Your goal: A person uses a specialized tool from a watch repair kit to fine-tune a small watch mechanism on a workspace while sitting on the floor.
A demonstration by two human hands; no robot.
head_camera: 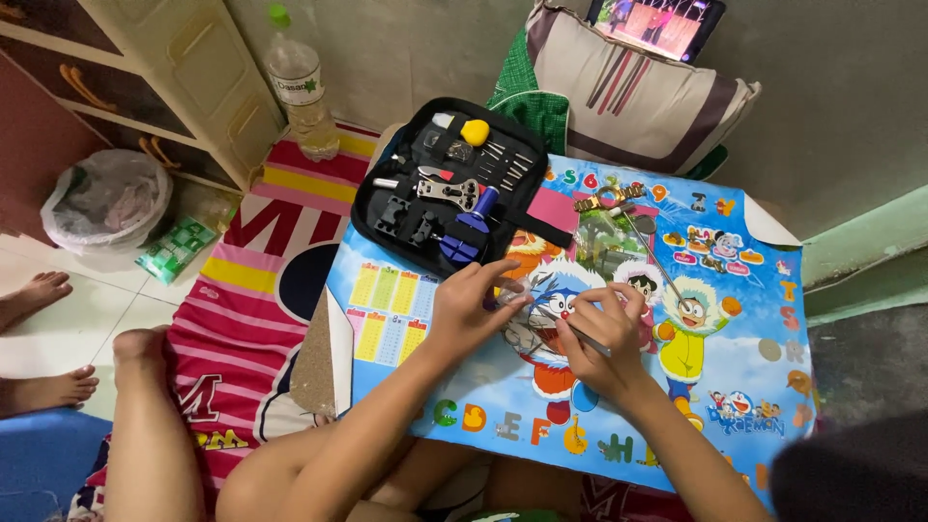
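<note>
Sitting on the floor at a low table (744, 290) covered with a bright blue cartoon sheet.

Left hand (464, 309) resting on the table, just in front of the black tool case (449, 188). Fingers curling together and pinching a small part (503, 298); too tiny to tell what kind of thing. Part sitting on the table between the 2 hands, near the middle of the sheet.

Right hand (599, 338) lying just beside the left hand, farther from the tool case. Fingers closing tight around a thin metal tool (580, 333), held like a pencil. Tip of the tool pointing toward the small part; touching it or not, cannot tell.

Tool case lying open at the far left part of the table. Filled with small tools: a yellow piece (475, 131), a blue-handled tool (474, 217), a silver wrench-like tool (447, 191) and a row of thin pins (507, 162).

Gold watch band (609, 198) lying on the table just to the right of the tool case. Long thin rod (652, 253) lying near the band.

Plastic bottle (300, 87) standing on the floor to the left of the tool case, beside a cupboard (184, 68). Striped pillow (628, 92) leaning on the wall behind the tool case, with a tablet screen (657, 24) on top of it. Striped pink mat (251, 300) spreading under the table. Clear plastic bag (106, 198) sitting far left of the tool case.
</note>
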